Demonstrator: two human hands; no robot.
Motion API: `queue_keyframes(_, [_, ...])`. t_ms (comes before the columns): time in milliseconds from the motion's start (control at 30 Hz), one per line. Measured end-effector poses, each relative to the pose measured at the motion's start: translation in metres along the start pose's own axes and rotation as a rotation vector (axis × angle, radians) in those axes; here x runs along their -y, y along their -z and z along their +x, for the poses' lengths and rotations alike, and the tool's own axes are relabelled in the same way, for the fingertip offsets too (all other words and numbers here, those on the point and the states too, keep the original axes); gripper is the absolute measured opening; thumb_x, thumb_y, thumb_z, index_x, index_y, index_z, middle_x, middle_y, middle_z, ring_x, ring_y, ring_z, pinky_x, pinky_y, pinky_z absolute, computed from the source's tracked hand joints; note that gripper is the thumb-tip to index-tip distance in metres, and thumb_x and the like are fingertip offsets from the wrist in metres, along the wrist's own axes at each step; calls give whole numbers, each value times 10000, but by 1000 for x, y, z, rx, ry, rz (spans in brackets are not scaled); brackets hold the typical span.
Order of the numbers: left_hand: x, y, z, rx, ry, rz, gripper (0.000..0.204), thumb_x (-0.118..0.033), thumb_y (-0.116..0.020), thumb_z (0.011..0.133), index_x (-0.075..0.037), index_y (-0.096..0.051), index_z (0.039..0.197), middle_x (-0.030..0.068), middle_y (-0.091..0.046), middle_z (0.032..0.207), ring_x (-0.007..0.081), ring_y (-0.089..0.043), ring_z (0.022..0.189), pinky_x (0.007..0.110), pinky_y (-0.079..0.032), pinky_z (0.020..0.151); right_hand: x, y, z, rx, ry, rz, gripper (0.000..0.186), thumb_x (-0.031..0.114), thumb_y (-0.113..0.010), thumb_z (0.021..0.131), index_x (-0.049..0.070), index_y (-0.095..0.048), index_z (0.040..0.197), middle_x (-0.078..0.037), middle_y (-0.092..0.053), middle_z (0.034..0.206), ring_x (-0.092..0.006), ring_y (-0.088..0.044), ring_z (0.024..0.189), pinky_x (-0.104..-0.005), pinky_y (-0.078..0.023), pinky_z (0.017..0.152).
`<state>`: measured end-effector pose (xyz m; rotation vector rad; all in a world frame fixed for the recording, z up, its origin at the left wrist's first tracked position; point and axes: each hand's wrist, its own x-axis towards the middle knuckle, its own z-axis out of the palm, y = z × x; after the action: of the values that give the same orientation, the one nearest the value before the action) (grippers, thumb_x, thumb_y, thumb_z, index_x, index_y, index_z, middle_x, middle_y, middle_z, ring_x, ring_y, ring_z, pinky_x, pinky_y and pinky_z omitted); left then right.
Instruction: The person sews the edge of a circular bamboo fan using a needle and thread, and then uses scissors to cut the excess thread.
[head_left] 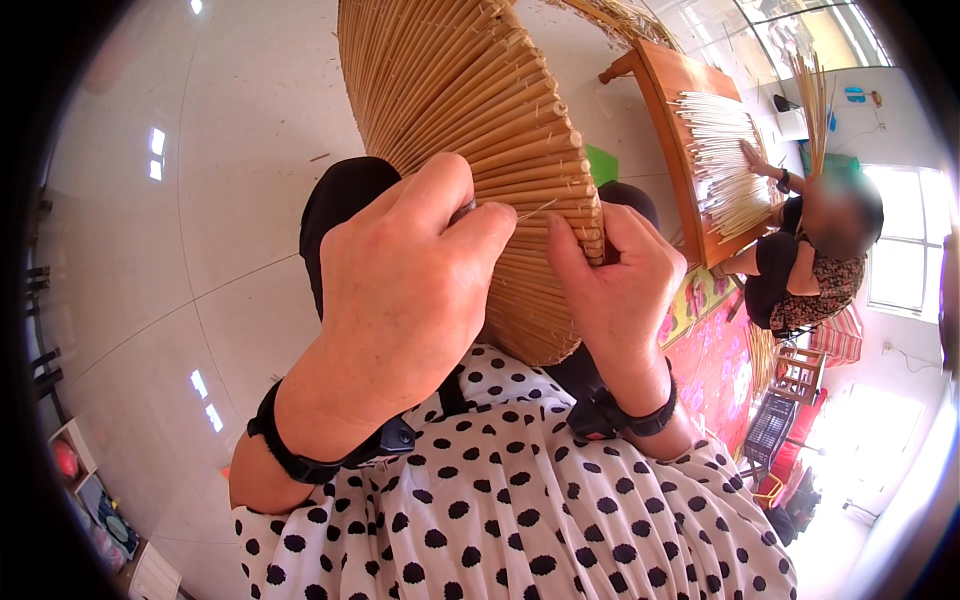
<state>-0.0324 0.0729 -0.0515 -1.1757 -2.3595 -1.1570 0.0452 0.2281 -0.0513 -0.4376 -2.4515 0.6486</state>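
A curved mat of tan reed stalks (450, 100), laid side by side, rests over my lap and rises away from me. At its right edge my right hand (625, 285) grips the bundle ends, thumb on top and fingers curled around the rim. My left hand (405, 265) is closed over the mat's near part, its thumb and forefinger pinched together. From that pinch a thin pale strand (537, 211) runs toward my right thumb; whether it is thread or a sliver I cannot tell. Something dark shows between the left fingers, mostly hidden.
To the right, a co-worker (820, 250) sits with a hand on pale stalks (715, 150) spread over a low wooden table (660, 110). Behind them stand a wooden chair (797, 372) and a dark crate (770, 430). Shelves of goods (105, 515) line the lower left. Glossy floor tiles (240, 130) surround me.
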Motion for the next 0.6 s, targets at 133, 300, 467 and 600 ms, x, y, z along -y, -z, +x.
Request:
queue_keyframes(133, [1, 0, 0, -3, -15, 11, 145, -11, -684, 654, -56, -644, 786, 37, -461, 727, 182, -568, 621, 301, -441, 471, 1, 0, 0, -4, 1, 4, 161, 111, -783, 725, 19, -655, 760, -96, -571, 625, -228, -533, 500, -318, -434, 486])
queue_keyframes(300, [0, 1, 0, -4, -21, 23, 131, -19, -678, 652, -60, -628, 766, 37, -453, 730, 181, -566, 625, 302, -438, 467, 0, 0, 0, 0, 5, 10, 161, 110, -781, 725, 17, -654, 760, -95, -577, 633, -229, -538, 505, -318, -436, 489])
queue_keyframes(467, [-1, 3, 2, 13, -38, 70, 124, -36, -668, 642, -65, -580, 724, 37, -428, 721, 178, -558, 622, 309, -436, 464, -1, -1, 0, -11, 22, 21, 161, 108, -779, 725, 16, -652, 759, -98, -577, 633, -232, -539, 506, -319, -436, 489])
queue_keyframes(600, [1, 5, 3, 47, -10, 74, 155, 20, -694, 701, -32, -613, 823, 41, -458, 732, 178, -546, 619, 300, -443, 519, -2, 1, 2, 6, 21, 8, 162, 109, -778, 727, 15, -650, 759, -106, -577, 634, -244, -539, 511, -318, -437, 495])
